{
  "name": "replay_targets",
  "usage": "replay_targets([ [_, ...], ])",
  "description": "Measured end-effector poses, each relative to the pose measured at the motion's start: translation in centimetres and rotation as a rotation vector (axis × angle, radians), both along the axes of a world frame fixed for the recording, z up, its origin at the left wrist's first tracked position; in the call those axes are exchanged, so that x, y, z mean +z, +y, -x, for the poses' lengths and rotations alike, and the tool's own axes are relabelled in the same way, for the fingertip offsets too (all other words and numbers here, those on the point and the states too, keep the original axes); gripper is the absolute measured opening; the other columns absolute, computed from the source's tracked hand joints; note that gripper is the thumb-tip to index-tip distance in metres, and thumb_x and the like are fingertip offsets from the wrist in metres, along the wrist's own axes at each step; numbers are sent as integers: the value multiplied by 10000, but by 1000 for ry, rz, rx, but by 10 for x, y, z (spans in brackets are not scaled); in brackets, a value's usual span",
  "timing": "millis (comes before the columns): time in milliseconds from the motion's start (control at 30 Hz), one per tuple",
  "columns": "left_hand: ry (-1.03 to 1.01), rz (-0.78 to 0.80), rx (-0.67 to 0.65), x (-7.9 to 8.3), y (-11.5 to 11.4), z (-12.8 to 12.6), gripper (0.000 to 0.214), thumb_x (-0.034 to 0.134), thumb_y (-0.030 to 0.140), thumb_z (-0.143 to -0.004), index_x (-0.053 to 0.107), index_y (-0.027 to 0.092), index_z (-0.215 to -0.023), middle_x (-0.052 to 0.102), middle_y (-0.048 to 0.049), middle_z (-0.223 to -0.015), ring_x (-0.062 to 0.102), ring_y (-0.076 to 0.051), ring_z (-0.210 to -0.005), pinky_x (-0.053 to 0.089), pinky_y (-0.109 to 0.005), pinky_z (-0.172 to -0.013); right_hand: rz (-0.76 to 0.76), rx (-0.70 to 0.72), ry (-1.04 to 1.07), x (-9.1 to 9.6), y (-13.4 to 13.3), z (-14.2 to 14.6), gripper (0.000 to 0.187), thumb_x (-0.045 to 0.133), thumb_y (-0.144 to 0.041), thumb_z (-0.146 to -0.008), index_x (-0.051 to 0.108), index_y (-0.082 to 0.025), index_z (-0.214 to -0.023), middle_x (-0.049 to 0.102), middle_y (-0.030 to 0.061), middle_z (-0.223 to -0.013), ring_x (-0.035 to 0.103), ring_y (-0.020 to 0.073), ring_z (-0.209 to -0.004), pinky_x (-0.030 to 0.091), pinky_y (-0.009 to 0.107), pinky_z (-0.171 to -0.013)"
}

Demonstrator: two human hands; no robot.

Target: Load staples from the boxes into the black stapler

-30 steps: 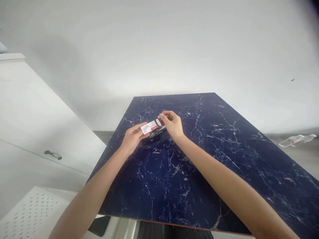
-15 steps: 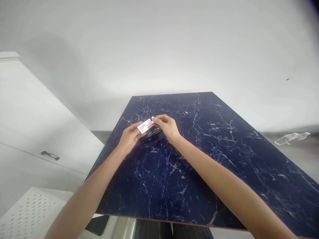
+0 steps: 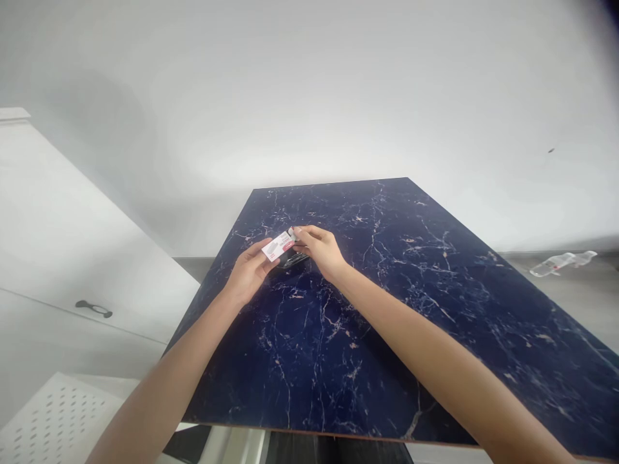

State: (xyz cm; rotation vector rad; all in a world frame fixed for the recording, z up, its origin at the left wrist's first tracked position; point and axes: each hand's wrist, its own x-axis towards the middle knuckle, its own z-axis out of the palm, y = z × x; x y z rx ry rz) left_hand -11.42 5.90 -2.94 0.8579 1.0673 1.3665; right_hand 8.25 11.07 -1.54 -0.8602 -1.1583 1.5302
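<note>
A small white box with red and grey print [image 3: 277,247] is held tilted above the dark blue marbled table [image 3: 309,348]. My left hand [image 3: 246,272] is closed on its left end, thumb and fingers on opposite edges. At the upper right end of the box, my right hand [image 3: 323,251] pinches what looks like its end flap. Below the box lies a black, shiny object with clear edges [image 3: 293,260], partly hidden by the box and my fingers; its kind cannot be made out.
To the left stands a white cabinet with a dark handle [image 3: 93,309]. A white perforated seat [image 3: 58,419] is at the lower left. Beyond the table's right edge, a clear plastic bottle [image 3: 561,263] lies on the floor. A pale wall [image 3: 309,96] rises behind the table.
The box and both hands have shifted slightly left in the view, along with a small camera movement. My right fingers still pinch the box's right end; the grip looks much the same.
</note>
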Motion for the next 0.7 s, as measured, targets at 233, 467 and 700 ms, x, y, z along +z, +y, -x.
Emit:
replay_targets([
  [233,-62,-31,-115,9,-7,1,348,799,361,-825,779,217,-1141,733,-105,-1262,670,-310,-1232,572,-464,-1082,130,51,135,3,-1,-1,295,862,-369,-710,696,-212,-896,758,39,-937,713,183,-878,592,362,-921],
  [467,84,-180,79,9,-4,-9,413,852,428,-786,760,242,-1143,737,-73,-1244,685,-280,-1190,578,-449,-1040,-68,124,-91,10,-13,9,323,711,-404,-866,739,-258,-1152,748,52,-1161,705,239,-1050,601,382,-873],
  [700,624,-164,344,-10,20,37,386,711,468,-890,745,195,-1160,760,-118,-1148,743,-289,-1014,581,-471,-967,-490,-328,-825,-10,5,-13,481,522,-245,-941,550,-177,-1417,655,148,-1338,587,343,-1247,450,528,-1079],
])
